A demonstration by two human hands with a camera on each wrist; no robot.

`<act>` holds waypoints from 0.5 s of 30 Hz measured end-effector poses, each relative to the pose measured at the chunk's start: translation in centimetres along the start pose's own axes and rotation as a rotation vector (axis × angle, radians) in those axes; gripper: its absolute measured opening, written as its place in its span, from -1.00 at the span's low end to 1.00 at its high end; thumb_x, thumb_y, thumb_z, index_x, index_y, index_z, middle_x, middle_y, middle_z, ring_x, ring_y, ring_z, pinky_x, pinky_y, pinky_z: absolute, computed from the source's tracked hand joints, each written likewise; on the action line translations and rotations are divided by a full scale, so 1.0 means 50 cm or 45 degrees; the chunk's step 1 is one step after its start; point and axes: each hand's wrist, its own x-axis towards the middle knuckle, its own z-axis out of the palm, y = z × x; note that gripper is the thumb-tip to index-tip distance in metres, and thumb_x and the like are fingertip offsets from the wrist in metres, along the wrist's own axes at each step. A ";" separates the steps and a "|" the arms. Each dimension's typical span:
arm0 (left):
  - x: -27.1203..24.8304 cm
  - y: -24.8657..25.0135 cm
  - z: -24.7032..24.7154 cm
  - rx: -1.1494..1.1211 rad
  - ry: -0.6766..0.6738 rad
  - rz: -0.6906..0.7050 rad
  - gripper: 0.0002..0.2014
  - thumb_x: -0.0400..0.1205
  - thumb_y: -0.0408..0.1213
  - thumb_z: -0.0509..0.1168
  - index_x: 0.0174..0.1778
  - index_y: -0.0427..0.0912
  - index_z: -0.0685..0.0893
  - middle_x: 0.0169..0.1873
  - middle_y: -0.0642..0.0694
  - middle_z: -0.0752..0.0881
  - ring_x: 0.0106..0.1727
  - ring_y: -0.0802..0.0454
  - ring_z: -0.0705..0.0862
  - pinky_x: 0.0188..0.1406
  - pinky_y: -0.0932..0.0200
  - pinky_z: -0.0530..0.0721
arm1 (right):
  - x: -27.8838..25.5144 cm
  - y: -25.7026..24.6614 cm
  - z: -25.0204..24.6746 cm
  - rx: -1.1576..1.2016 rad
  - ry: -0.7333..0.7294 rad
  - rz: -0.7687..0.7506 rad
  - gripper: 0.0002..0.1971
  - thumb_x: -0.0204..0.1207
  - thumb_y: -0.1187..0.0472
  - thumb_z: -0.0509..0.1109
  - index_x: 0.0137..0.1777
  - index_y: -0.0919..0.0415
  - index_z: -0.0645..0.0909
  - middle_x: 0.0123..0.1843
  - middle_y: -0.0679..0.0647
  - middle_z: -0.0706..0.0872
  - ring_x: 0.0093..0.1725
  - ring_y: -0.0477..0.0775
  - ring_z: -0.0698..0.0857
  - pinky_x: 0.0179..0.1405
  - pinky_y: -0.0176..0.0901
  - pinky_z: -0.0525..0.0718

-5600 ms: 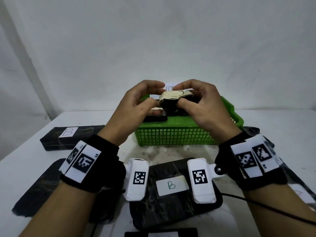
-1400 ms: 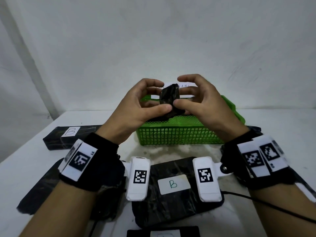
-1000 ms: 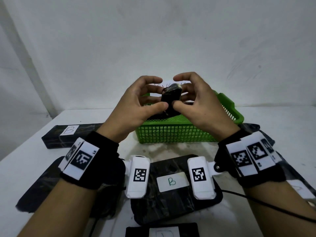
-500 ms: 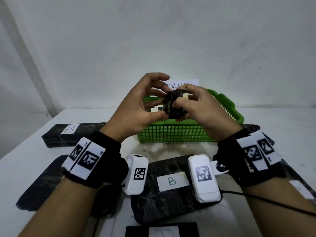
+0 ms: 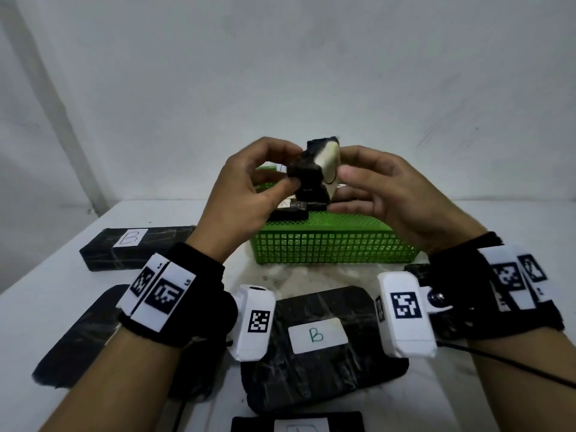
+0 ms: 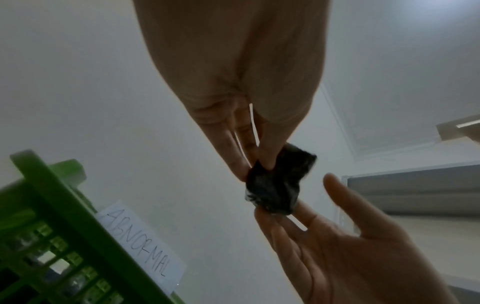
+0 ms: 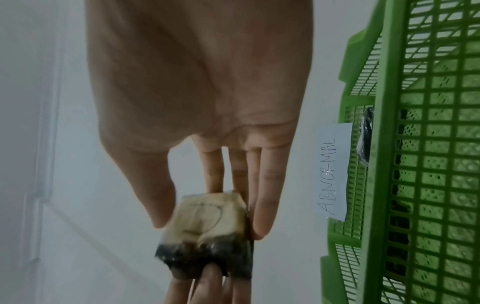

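Above the green basket (image 5: 327, 244) I hold a small block (image 5: 314, 169) wrapped in black film, with one cream face turned toward my right hand. My left hand (image 5: 293, 179) pinches its black side between thumb and fingertips, as the left wrist view shows on the block (image 6: 275, 185). My right hand (image 5: 339, 188) has straight, relaxed fingers, and its fingertips (image 6: 265, 214) touch the block's underside while the thumb stands apart. In the right wrist view the cream face (image 7: 207, 218) carries a pen mark.
The basket's far rim bears a paper label reading ABNORMAL (image 7: 333, 176) and holds black wrapped pieces (image 5: 290, 213). Black slabs labelled B lie on the white table: one before me (image 5: 318, 353), one at left (image 5: 134, 247). A wall stands close behind.
The block has been turned and lifted slightly, so its cream face now points right. My right hand has loosened from a grip to straight fingers; the left still pinches it.
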 end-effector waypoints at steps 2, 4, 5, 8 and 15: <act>-0.002 -0.002 0.007 -0.105 0.072 -0.037 -0.71 0.57 -0.56 0.42 0.06 -0.09 0.66 -0.08 -0.02 0.72 -0.20 0.04 0.77 -0.14 0.24 0.72 | -0.003 -0.005 -0.006 -0.144 0.077 -0.046 -0.87 0.53 0.24 0.52 0.07 0.13 0.76 -0.06 0.03 0.85 -0.09 0.08 0.82 -0.05 -0.03 0.83; -0.001 -0.001 0.018 -0.168 0.136 -0.053 -0.76 0.57 -0.55 0.42 0.06 -0.19 0.65 -0.14 -0.10 0.68 -0.24 -0.05 0.74 -0.19 0.20 0.75 | -0.005 -0.007 -0.013 -0.290 0.157 -0.081 -0.95 0.51 0.27 0.55 -0.07 0.14 0.77 -0.16 0.02 0.83 -0.18 0.08 0.77 -0.12 -0.02 0.83; 0.002 -0.001 0.024 -0.179 0.164 -0.063 -0.79 0.58 -0.52 0.42 0.06 -0.20 0.64 -0.17 -0.10 0.68 -0.23 -0.08 0.74 -0.17 0.14 0.78 | -0.006 -0.009 -0.015 -0.327 0.180 -0.083 -0.96 0.51 0.27 0.57 -0.10 0.13 0.77 -0.17 0.02 0.83 -0.20 0.06 0.77 -0.13 0.00 0.83; 0.026 0.000 0.029 -0.207 0.238 -0.121 -0.90 0.64 -0.40 0.40 0.01 -0.16 0.64 -0.21 -0.12 0.71 -0.23 -0.03 0.77 -0.13 0.06 0.81 | -0.009 -0.008 -0.024 -0.342 0.242 -0.048 -0.96 0.55 0.27 0.54 -0.04 0.19 0.75 -0.12 0.04 0.82 -0.18 0.04 0.80 -0.08 0.04 0.86; 0.138 -0.002 -0.005 -0.766 0.447 -0.565 -0.96 0.68 -0.29 0.34 -0.08 -0.07 0.65 -0.31 0.02 0.70 -0.27 0.09 0.68 -0.30 0.26 0.68 | 0.051 -0.021 -0.090 -0.681 0.212 0.164 -0.85 0.46 0.36 0.62 -0.04 0.17 0.77 -0.12 0.05 0.85 -0.19 0.01 0.79 -0.15 0.03 0.74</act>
